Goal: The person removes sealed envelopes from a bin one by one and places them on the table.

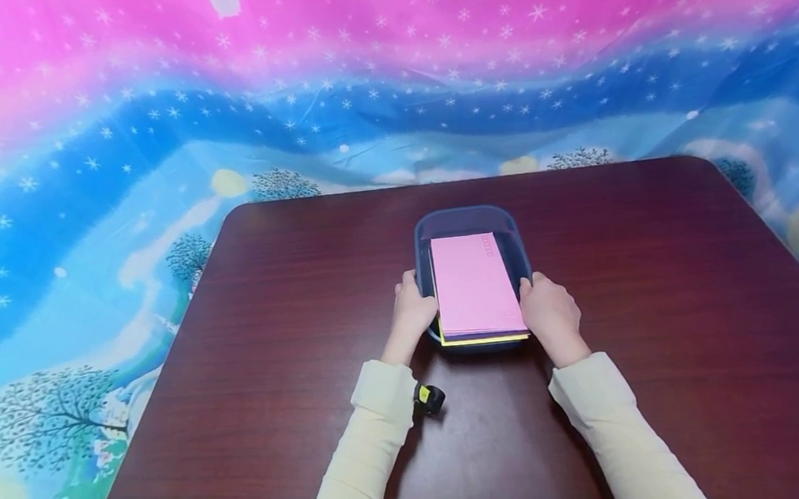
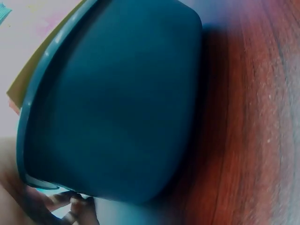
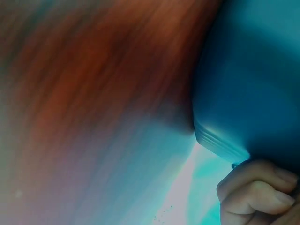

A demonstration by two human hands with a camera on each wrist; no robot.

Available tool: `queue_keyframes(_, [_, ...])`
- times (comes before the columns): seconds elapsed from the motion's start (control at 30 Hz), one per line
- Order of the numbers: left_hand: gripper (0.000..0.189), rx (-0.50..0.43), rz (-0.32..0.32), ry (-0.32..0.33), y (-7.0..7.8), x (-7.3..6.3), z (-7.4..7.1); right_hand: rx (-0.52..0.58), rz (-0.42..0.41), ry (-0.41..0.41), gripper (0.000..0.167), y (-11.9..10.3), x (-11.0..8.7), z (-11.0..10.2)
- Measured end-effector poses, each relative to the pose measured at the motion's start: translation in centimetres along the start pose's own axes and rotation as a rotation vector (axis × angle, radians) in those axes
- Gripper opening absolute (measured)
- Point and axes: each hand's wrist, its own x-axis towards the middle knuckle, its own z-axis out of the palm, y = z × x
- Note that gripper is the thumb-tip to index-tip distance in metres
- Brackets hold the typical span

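A dark blue plastic bin (image 1: 464, 221) stands on the brown table, between both hands. My left hand (image 1: 412, 312) grips its left side by the rim, and my right hand (image 1: 551, 315) holds the right side. Inside lies a stack of paper envelopes, a pink envelope (image 1: 477, 282) on top with small printed boxes in one corner. The edges of a purple one and a yellow envelope (image 1: 482, 341) show below it. The left wrist view has the bin's outer wall (image 2: 122, 103) close up; in the right wrist view, curled fingers (image 3: 255, 192) press at its edge.
The brown wooden table (image 1: 289, 291) has rounded corners and reaches back to a pink and blue snowflake-patterned cloth (image 1: 383, 61). A black wrist camera (image 1: 430, 398) with a yellow label sits beside the left sleeve, above the tabletop.
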Motion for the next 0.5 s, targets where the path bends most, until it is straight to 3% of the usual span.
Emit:
queue_keyframes(0.1, [0.063, -0.08, -0.007, 0.002, 0.0, 0.5, 0.1, -0.003, 0.009, -0.006, 0.041, -0.2, 0.2, 0.1])
queue_keyframes(0.3, [0.072, -0.38, -0.063, 0.012, 0.1, 1.1, 0.5, 0.015, 0.032, -0.024, 0.041, -0.7, 0.3, 0.5])
queue_keyframes(0.5, [0.082, -0.452, -0.065, 0.017, -0.2, 1.1, 0.4, 0.01, 0.04, -0.036, 0.042, -0.9, 0.2, 0.6])
